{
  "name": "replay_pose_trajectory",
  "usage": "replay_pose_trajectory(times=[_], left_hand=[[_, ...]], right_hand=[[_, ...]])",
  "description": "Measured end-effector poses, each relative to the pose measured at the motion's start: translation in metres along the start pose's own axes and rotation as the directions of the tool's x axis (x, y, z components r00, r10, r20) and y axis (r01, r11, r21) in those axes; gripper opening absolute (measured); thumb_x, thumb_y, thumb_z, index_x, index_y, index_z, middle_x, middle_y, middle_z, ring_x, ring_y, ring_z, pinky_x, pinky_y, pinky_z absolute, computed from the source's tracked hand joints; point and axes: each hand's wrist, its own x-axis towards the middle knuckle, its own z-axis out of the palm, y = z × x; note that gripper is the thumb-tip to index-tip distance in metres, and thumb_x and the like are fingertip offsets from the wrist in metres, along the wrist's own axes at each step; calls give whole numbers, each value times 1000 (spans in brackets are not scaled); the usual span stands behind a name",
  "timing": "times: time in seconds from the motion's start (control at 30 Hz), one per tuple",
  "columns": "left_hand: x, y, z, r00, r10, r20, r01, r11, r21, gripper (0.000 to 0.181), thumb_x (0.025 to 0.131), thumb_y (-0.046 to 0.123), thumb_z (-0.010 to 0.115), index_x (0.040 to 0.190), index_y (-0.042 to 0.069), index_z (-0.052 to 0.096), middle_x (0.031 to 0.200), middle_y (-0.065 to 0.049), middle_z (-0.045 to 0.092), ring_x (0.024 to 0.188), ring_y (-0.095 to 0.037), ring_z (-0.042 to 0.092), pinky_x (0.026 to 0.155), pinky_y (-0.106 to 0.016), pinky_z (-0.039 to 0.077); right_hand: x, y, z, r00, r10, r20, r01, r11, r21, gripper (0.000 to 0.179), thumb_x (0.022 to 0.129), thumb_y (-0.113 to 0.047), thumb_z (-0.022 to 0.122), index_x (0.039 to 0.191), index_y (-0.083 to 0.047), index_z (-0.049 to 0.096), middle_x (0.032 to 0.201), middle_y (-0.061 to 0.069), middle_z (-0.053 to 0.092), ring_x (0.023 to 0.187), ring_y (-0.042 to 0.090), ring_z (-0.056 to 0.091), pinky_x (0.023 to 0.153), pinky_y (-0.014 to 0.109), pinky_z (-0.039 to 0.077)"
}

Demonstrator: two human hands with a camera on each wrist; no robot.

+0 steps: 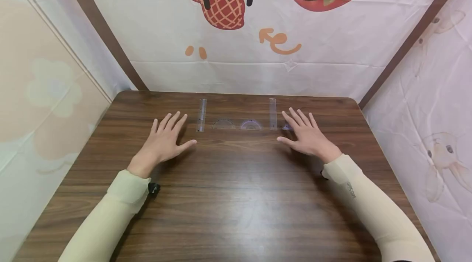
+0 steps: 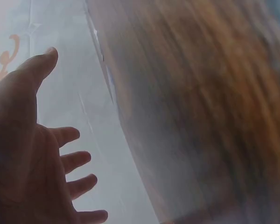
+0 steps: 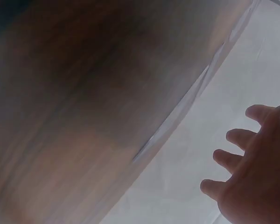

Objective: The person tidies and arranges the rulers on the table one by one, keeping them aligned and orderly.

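Across the far part of the table lie two clear rulers, the left ruler [image 1: 201,115] and the right ruler [image 1: 273,114], both pointing away from me. Between them are a clear protractor [image 1: 223,124] and a purplish-tinted protractor [image 1: 251,125]. My left hand [image 1: 162,139] is spread, holding nothing, to the left of the left ruler. Nothing is in my right hand [image 1: 307,135] either; its fingers are spread just right of the right ruler. Partly hidden by that hand is a small bluish clear piece [image 1: 287,127], its shape hard to tell. Both wrist views show the hands with fingers extended.
The brown wood-grain table [image 1: 228,196] has rounded far corners. A printed white cloth [image 1: 243,49] hangs behind its far edge, and more cloth stands along the left and right sides.
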Motion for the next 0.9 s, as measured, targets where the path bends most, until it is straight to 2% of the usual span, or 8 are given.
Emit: replay_pose_trajectory(times=[0.37, 0.53, 0.73, 0.9], left_hand=[[11, 4, 5, 1000, 8, 18, -8, 1000, -5, 104, 100, 75, 54, 173, 11, 17, 178, -20, 14, 163, -47, 11, 126, -73, 5], [14, 6, 6, 1000, -3, 31, 2, 1000, 2, 105, 100, 77, 53, 173, 11, 17, 178, -20, 15, 162, -46, 12, 126, -72, 6], [17, 8, 4, 999, -18, 47, 18, 1000, -5, 105, 100, 77, 52, 173, 10, 17, 178, -20, 16, 162, -46, 13, 126, -72, 7], [21, 9, 6, 998, -29, 59, 29, 1000, -4, 105, 100, 78, 51, 173, 11, 16, 178, -20, 15, 162, -47, 13, 126, -73, 7]], right_hand=[[30, -29, 9, 996, -85, 13, 85, 996, -4, 96, 103, -73, 53, 174, -21, 15, 181, 11, 7, 166, 39, 8, 130, 61, -5], [46, -43, 15, 992, -122, 25, 121, 992, 19, 95, 103, -73, 51, 174, -22, 15, 181, 8, 6, 166, 37, 7, 131, 59, -5], [66, -62, 18, 987, -154, 40, 155, 988, -10, 93, 104, -74, 48, 175, -28, 10, 181, 6, 6, 166, 35, 7, 131, 57, -5], [83, -76, 20, 984, -167, 53, 168, 986, -12, 93, 103, -75, 47, 174, -30, 8, 181, 2, 3, 167, 29, 2, 132, 54, -7]])
